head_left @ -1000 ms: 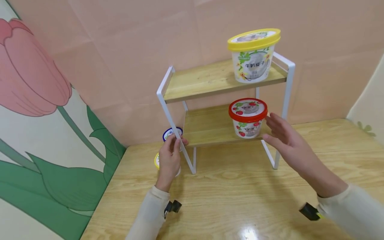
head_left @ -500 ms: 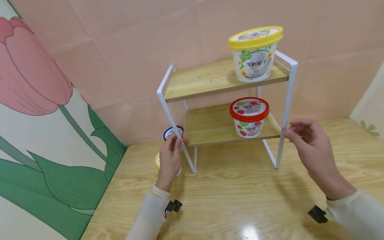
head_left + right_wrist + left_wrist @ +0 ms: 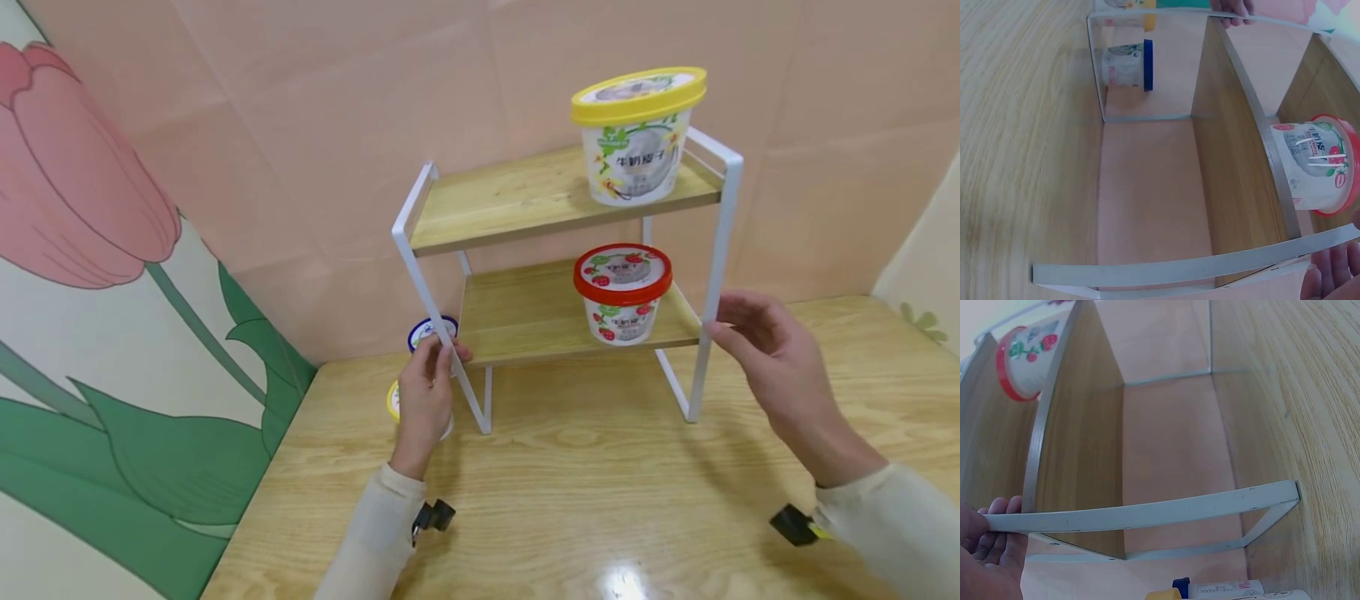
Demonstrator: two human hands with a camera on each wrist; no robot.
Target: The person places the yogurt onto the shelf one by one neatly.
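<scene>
A two-tier shelf rack (image 3: 510, 196) with wooden boards and white metal legs stands on the table. My left hand (image 3: 423, 408) grips its left front leg at the height of the lower board. On the opposite side, my right hand (image 3: 787, 367) holds the right front leg between thumb and fingers; the fingers (image 3: 1335, 269) show behind the leg in the right wrist view. A red-lidded tub (image 3: 622, 293) sits upright on the lower board, toward the right. Above it, a larger-looking yellow-lidded tub (image 3: 639, 137) rests on the top board's right end.
Left of the rack, a blue-lidded tub (image 3: 1125, 65) and another yellow-lidded tub (image 3: 393, 402) stand on the wood-grain table (image 3: 570, 500), partly hidden by my left hand in the head view. A pink wall covering (image 3: 337, 125) rises close behind the rack.
My right hand has moved from beside the red-lidded tub out to the rack's right front leg and taken hold of it. The left hand and the tubs have stayed in place.
</scene>
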